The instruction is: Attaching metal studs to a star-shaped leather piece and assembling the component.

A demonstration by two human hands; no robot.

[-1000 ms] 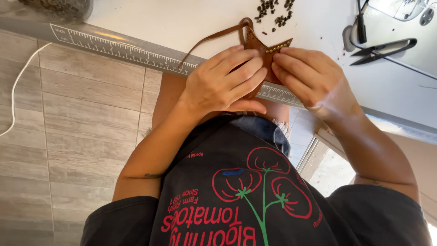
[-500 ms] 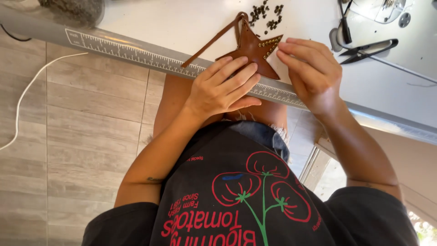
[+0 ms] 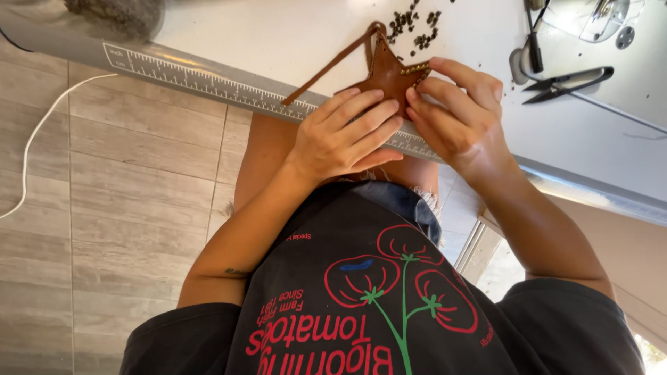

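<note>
A brown leather star [image 3: 390, 71] with a row of small metal studs along one arm and a long leather strap [image 3: 326, 66] is held over the front edge of a white table [image 3: 278, 35]. My left hand [image 3: 344, 135] grips the star's lower part, fingers laid across it. My right hand [image 3: 458, 114] pinches the studded arm of the star between thumb and fingertips. A pile of small dark studs [image 3: 415, 24] lies on the table just beyond the star.
A grey ruler strip [image 3: 201, 80] runs along the table's edge. Black thread snips [image 3: 570, 82] and a dark hand tool [image 3: 533, 42] lie at the right, near a clear item [image 3: 597, 17]. A white cord [image 3: 35, 139] lies on the wood-look floor.
The view has shifted so the hands and star sit higher against the table. My right fingers have moved onto the studded arm of the star. Both hands keep hold of it.
</note>
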